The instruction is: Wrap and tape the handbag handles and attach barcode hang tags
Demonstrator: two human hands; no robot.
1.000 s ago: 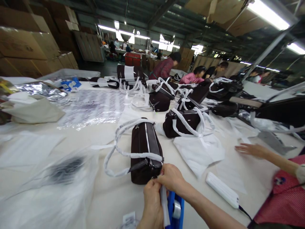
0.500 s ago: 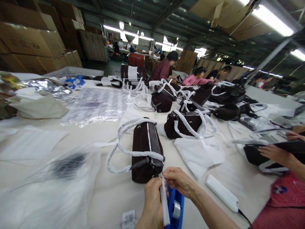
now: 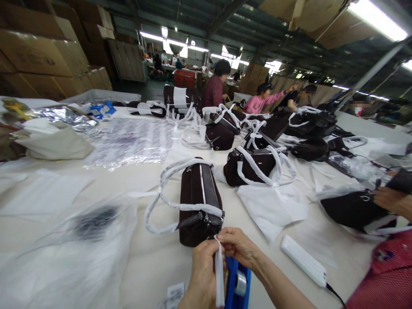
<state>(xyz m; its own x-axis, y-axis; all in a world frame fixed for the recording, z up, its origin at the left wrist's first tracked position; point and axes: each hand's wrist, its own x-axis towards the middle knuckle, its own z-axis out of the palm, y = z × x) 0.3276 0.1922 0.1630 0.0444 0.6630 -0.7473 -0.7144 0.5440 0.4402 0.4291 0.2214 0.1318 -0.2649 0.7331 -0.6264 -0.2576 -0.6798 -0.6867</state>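
A dark brown handbag [image 3: 200, 193] with handles wrapped in white lies on the table in front of me. At its near end, my left hand [image 3: 206, 262] is closed round a white strip [image 3: 219, 274] that hangs down over the fingers. My right hand [image 3: 236, 244] pinches at the top of the same strip, its fingertips close to my left thumb and the bag's metal fittings. A blue tape dispenser [image 3: 238, 281] with a clear roll stands just below my right hand, partly hidden by it.
A second wrapped bag [image 3: 251, 167] and a white sheet [image 3: 273, 208] lie beyond. A white power strip [image 3: 303, 260] is at the right, near a co-worker's hand [image 3: 392, 199] on a dark bag. Plastic bags [image 3: 77, 253] cover the left; more bags fill the back.
Both my hands stay at the strip, which now hangs a little straighter. The co-worker's dark bag at the right has been tilted and shifted. In the background a person in pink has raised an arm.
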